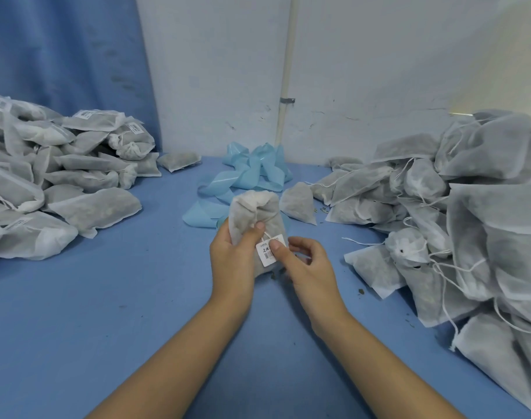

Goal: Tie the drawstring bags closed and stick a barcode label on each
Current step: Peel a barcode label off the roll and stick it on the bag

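The left hand [232,257] grips the drawstring bag [252,211] from its left side, thumb across the front, above the blue table [131,303]. The right hand [306,263] pinches the bag's lower right edge, thumb pressing the barcode label [268,252]. The bag's bottom is hidden behind both hands, and the label's print is too small to read. The bag is white and translucent with a dark fill — top gathered.

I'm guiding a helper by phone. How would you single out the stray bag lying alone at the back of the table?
Find the pile of labelled bags on the left of the blue table, then the tangle of light-blue strips by the far wall. The stray bag lies flat between them at the wall's foot, alone, with no label showing.
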A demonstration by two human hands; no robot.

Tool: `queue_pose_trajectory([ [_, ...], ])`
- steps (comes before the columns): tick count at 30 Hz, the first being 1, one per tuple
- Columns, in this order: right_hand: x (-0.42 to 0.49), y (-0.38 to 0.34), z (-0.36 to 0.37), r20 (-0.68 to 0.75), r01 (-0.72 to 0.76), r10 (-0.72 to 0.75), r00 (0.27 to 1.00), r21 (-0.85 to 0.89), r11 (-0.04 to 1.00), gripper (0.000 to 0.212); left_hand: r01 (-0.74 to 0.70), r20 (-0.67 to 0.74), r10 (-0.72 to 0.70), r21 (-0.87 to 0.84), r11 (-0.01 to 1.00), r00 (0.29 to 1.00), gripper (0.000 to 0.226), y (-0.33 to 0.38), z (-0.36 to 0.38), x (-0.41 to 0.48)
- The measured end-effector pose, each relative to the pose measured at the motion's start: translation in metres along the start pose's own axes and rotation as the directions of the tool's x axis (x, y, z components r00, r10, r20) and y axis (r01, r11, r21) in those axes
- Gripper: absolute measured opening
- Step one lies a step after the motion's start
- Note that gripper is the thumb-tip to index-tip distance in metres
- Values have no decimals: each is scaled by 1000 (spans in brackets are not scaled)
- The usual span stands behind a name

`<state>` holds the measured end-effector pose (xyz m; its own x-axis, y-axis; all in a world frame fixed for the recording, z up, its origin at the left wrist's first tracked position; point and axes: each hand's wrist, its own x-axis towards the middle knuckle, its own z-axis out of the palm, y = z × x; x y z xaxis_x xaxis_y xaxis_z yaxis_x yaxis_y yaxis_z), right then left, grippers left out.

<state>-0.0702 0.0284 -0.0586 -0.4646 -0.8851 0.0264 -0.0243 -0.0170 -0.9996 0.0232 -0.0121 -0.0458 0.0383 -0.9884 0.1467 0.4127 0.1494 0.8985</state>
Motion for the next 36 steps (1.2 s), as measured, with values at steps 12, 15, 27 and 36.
queue_pose_trajectory([
  [12, 6, -1, -11, 61, -10, -17, 998, 412, 911, 22, 40, 294, -90, 170, 985, 952, 15, -8, -7, 0],
  [15, 6, -1, -12, 54, -22, -2, 999, 440, 898, 37, 108, 291, -153, 165, 980, 944, 15, -11, -6, -4],
  [27, 8, -1, -10, 48, -42, 19, 999, 566, 823, 28, 245, 352, -237, 22, 969, 906, 22, -15, -8, 3],
  [36, 8, 1, -9, 10, 15, -22, 1000, 441, 898, 37, 54, 347, -155, 283, 958, 925, 34, -16, -5, -3],
])
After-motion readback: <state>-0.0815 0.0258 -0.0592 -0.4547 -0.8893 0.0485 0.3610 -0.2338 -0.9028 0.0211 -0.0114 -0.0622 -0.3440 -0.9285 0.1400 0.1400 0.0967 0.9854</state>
